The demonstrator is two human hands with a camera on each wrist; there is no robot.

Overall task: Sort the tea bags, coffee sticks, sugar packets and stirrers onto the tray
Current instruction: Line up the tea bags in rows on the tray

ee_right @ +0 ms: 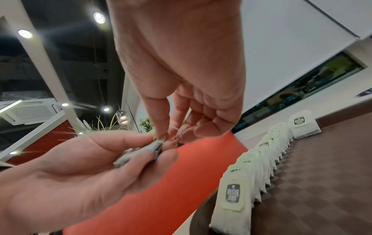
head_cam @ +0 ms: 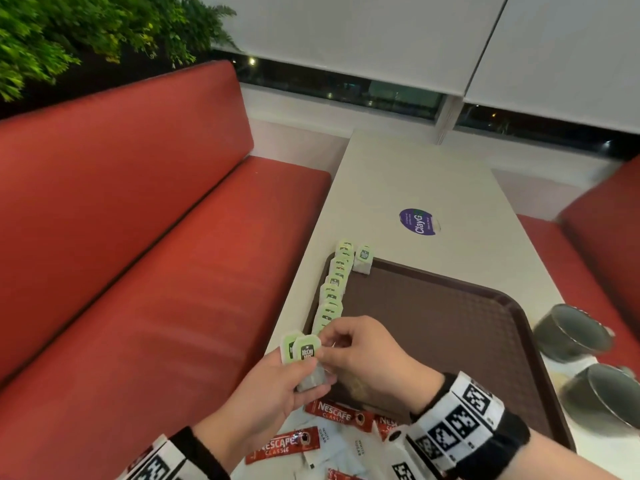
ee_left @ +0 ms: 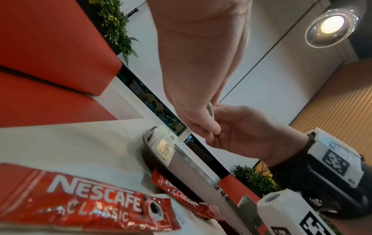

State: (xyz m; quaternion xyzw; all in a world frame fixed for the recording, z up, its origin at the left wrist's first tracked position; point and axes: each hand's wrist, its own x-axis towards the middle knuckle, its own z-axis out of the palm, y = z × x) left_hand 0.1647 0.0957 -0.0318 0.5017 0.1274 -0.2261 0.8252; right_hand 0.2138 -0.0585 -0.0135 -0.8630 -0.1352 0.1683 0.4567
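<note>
A: Head view first: a small stack of tea bags (head_cam: 304,362) is held in the left hand (head_cam: 266,393), thumb on top and fingers curled beneath, above the near left corner of the tray (head_cam: 450,323).

B: And the right hand (head_cam: 360,351)?

A: Its fingertips are pinched at the top of that stack, at a green tag or the string; which of the two cannot be told. From the right wrist view, thin string is seen between thumb and forefinger.

B: How are these judged to handle?

A: Very light, soft and limp. The paper pouch can be crushed or torn, so the bag is best taken by its flat faces near the upper edge, or by the stiffer tag. Strings are likely to tangle.

B: Where are the rest?

A: A row of tea bags (head_cam: 334,289) is stood leaning along the tray's left rim, with one more at the far corner. Coffee sticks (head_cam: 287,445) and sugar packets (head_cam: 346,448) are left lying on the desk (head_cam: 433,188), near the tray's near edge. These sachets are judged slick and flat, better lifted by an edge.
</note>
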